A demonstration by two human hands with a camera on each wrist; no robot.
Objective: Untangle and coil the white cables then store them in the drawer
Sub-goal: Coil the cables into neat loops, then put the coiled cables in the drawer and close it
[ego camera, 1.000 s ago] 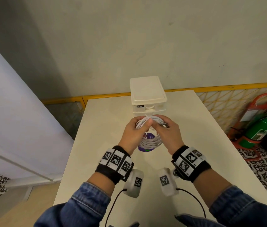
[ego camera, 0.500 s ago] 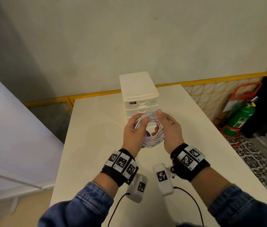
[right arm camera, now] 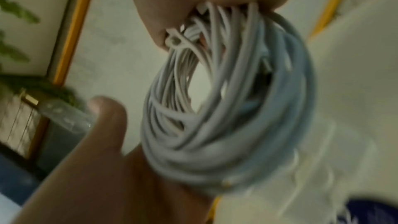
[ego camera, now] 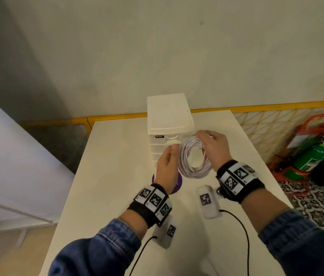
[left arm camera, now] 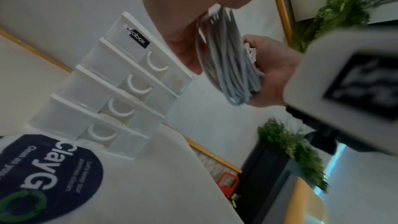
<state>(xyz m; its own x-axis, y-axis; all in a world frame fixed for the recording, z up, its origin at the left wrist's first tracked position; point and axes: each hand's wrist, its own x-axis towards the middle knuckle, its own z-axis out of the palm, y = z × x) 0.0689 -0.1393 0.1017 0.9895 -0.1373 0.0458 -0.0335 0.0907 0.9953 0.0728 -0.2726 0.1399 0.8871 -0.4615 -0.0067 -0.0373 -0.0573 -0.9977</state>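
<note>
White cables (ego camera: 194,159), wound into one round coil of many loops, are held in the air above the table (ego camera: 105,176), just in front of the drawer unit (ego camera: 169,124). We see the coil standing roughly on edge, its open centre facing the head camera.

We hold the coil with our right hand (ego camera: 213,151): the fingers curl over the upper arc and the lower arc rests against the palm near the wrist. In the right wrist view the fingers clamp the top of the bundle (right arm camera: 226,108), where a cable end or plug pokes out, while the thumb (right arm camera: 105,113) stands clear of the loops.

Our left hand (ego camera: 167,166) is at the left edge of the coil, fingers extended. In the left wrist view the fingers lie against the side of the coil (left arm camera: 228,60); whether they press it or merely touch it we cannot tell.

The drawer unit (left arm camera: 112,91) is white translucent plastic with four stacked drawers, each with a curved pull, and a small black label at the top. All four drawers sit pushed in.

A round dark purple sticker (left arm camera: 43,176) with white lettering lies on the table directly before the unit, partly hidden beneath our left hand in the head view.

To the right of the table stands a green fire extinguisher (ego camera: 314,156) in an orange stand.
</note>
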